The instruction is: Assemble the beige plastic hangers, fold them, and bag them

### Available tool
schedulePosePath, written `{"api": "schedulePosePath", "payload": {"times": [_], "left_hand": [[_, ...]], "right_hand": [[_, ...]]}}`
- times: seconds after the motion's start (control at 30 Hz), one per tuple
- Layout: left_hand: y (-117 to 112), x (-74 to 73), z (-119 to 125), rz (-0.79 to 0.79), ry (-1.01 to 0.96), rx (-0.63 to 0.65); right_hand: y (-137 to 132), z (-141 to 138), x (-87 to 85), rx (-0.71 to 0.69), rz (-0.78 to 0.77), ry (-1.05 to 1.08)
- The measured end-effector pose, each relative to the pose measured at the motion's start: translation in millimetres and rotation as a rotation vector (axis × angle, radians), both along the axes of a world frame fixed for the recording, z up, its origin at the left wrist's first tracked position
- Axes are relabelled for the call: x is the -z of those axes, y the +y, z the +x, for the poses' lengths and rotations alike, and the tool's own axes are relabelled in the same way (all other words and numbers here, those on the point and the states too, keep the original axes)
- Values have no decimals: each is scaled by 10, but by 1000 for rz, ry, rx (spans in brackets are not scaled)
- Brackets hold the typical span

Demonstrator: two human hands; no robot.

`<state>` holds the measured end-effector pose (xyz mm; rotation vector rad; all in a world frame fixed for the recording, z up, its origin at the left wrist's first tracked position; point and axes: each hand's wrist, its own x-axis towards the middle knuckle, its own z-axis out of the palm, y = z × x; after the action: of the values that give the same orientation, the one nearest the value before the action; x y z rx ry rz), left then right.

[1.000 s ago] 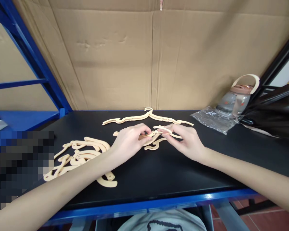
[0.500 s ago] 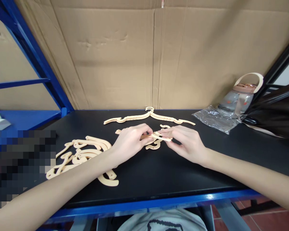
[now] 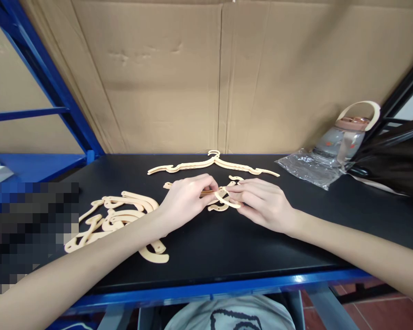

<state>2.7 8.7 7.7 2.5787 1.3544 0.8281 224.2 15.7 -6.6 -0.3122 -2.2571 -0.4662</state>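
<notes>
My left hand pinches a flat cream hanger arm between thumb and fingers. Its far end pokes out beyond the knuckles on the left. Close beside it, my right hand grips a curved cream hanger hook by its right side. Hook and arm meet or overlap between my fingertips; whether they are joined I cannot tell. Under and behind the hands lie loose hook pieces, one curved piece in front and another behind, partly covered by my fingers.
Assembled cream hangers lie at the back of the black table. A pile of hanger parts spreads at left, partly under my left forearm. At back right are a clear plastic bag and a water bottle. Cardboard walls the back.
The hook in my right hand has turned, its lower right end dipping toward me and its curve now showing more. My right fingers have shifted slightly; the left hand stays nearly in place.
</notes>
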Motion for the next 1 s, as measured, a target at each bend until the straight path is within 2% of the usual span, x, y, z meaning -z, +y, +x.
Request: {"api": "schedulePosePath", "payload": {"times": [0.2,0.4,0.77,1.0], "left_hand": [[-9,14,7,48,23,21],[-11,48,11,39,-1,20],[5,98,1,64,-5,14],[-4,83,21,105,73,-26]], "right_hand": [[-42,-8,-30,74,205,-93],[-28,-14,-9,77,255,-113],[-9,-30,20,31,34,-80],[34,-14,23,22,-257,-63]]}}
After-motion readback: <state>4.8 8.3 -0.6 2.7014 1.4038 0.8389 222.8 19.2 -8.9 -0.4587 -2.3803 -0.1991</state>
